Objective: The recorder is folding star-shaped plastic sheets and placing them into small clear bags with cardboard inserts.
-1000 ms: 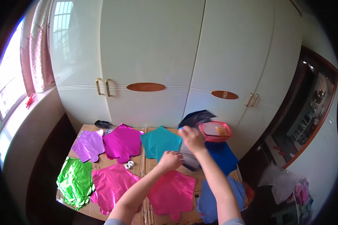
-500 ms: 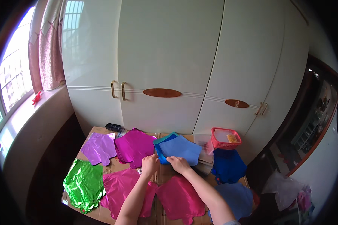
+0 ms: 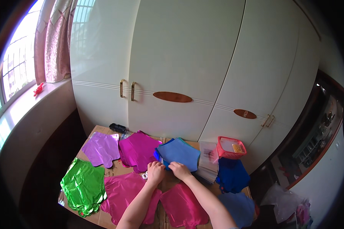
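Note:
A stack of flat blue foil sheets, apparently deflated balloons (image 3: 179, 153), lies at the middle back of the cardboard-topped table (image 3: 120, 170), with darker blue and teal layers showing at its edges. My left hand (image 3: 155, 173) is closed at the stack's lower left corner, its fingertips partly hidden. Close beside it, my right hand (image 3: 180, 170) pinches the lower edge of the same stack. What lies between the two hands is too small to make out. A small white ring-shaped thing (image 3: 144, 175) sits left of my left hand.
Piles of foil lie around: lilac (image 3: 101, 149), purple (image 3: 139, 150), green (image 3: 83, 186), pink (image 3: 122, 196), deep pink (image 3: 183, 206), dark blue (image 3: 233, 175) and light blue (image 3: 237, 208). A pink basket (image 3: 231, 148) stands at the back right, a black object (image 3: 117, 128) at the back left. A white wardrobe (image 3: 179, 49) rises behind.
The blue stack has turned slightly and its darker layers show less at the top left. My hands have drawn closer together at its lower edge. The whole view has shifted a little.

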The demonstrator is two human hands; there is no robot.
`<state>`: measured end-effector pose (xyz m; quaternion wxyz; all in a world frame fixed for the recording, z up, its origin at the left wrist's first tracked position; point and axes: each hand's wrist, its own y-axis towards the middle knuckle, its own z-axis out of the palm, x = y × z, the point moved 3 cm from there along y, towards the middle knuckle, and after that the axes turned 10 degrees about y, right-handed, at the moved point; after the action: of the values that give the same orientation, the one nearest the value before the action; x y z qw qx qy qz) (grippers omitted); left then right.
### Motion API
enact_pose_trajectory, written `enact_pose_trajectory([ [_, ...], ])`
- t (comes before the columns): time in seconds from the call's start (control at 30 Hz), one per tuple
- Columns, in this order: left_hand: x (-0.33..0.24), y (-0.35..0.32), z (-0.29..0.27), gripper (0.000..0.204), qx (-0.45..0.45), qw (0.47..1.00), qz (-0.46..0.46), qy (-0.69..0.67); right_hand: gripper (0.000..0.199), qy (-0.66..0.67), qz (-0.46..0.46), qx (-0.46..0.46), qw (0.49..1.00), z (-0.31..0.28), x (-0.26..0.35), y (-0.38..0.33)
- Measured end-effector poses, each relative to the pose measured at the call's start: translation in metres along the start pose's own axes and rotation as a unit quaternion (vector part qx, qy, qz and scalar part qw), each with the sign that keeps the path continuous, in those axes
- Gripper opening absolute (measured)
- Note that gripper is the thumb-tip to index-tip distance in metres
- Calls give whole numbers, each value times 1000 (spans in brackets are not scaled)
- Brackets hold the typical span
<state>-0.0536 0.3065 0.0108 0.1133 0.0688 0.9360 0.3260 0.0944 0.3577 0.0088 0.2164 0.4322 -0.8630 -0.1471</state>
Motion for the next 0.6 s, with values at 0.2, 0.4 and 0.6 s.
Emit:
enact_pose_trajectory([
  [0.2, 6, -6, 10, 18, 0, 1000, 5, 23, 19, 0, 16, -20, 1000, 3, 13, 7],
  [0.4, 4, -5, 8, 27, -12, 999, -21, 35, 14, 91, 172, -50, 980, 12, -2, 8],
  [0.6, 0, -7, 10, 31, -18, 1000, 11, 5, 19, 202, 278, -87, 935, 9, -17, 4],
])
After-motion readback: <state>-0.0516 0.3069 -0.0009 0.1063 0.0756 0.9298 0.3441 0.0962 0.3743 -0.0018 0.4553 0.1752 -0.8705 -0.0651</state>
